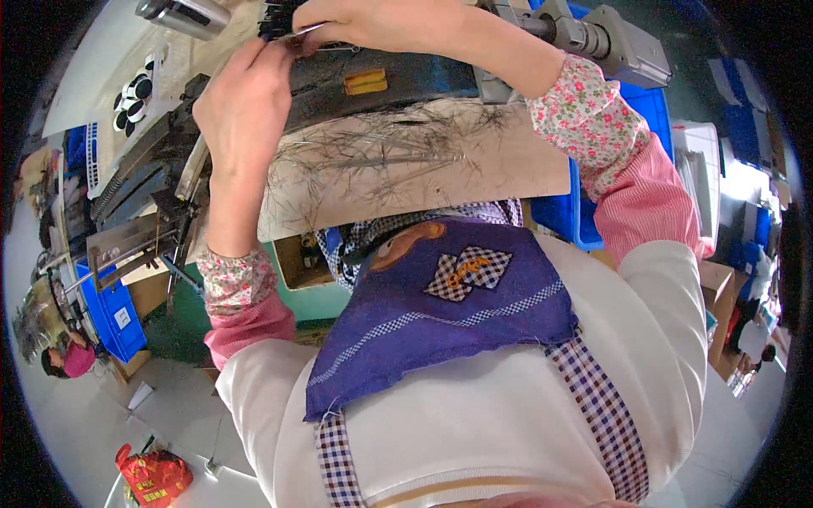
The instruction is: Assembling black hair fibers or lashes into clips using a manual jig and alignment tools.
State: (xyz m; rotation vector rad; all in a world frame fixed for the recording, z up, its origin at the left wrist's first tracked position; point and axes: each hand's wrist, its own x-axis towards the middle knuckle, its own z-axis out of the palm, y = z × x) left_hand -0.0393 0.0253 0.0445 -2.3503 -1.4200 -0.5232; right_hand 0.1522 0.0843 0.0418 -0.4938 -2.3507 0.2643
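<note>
At the top of the head view, my two hands meet over a dark machine bed. My left hand is closed, with thumb and fingertips pinched together by a dark bristly bundle. My right hand is also closed, its fingers pinching a thin shiny metal piece. That piece reaches toward the left fingertips, where what they grip is too small to make out. Just below the hands, a small yellow block lies on the dark surface. Many thin dark wire-like pieces are strewn across the pale board in front of me.
A metal cylinder fitting stands at the right. Blue bins sit beside the board. Left are a steel cup, black-and-white round parts and a blue box. A red bag lies on the floor; another person is at far left.
</note>
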